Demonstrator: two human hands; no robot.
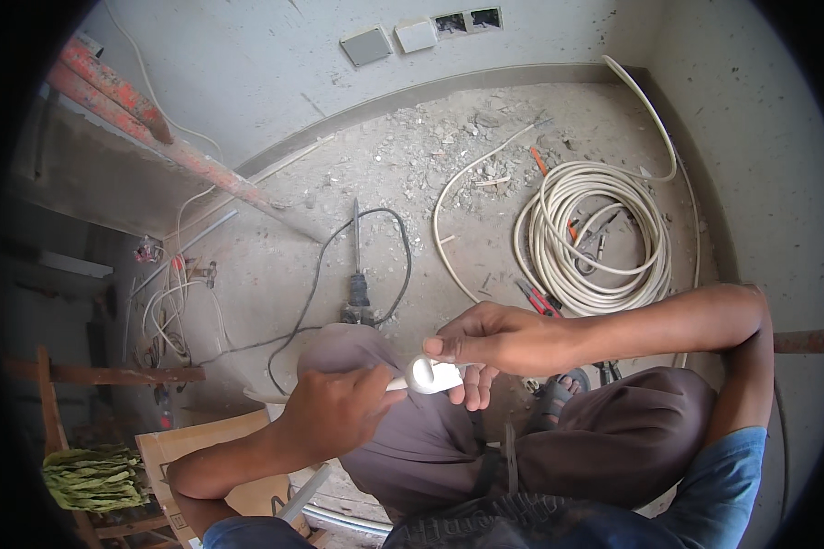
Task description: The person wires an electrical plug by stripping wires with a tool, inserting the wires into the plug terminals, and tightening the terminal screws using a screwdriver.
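While held up from both sides, shows as a white round-ended fitting, caught right between the left hand and the right hand, over the left trouser leg. On the fitting's left, closed tight around a thin pale stem; cannot tell whether joined to the fitting or merely touching. On the fitting's right, gripping firmly, with thumb at the upper edge and fingers curled around the far side.

Now out past the fitting! Ahead and a little left of it, spot a dark power tool with a long bit, looped about by black cord. Ahead and right of the fitting, look at that big coil of cream cable; closer in on the same side, just above the right forearm, a red-and-black cutter. Far ahead of the fitting, pick out rubble scattered over the dusty floor. Swing well left of the fitting: tangled pale wires, and farther up, a rusty red pole on the slant. Left and nearer the body than the fitting, catch some cardboard, then a bundle of green leaves. Just right of the fitting, a sandalled foot.
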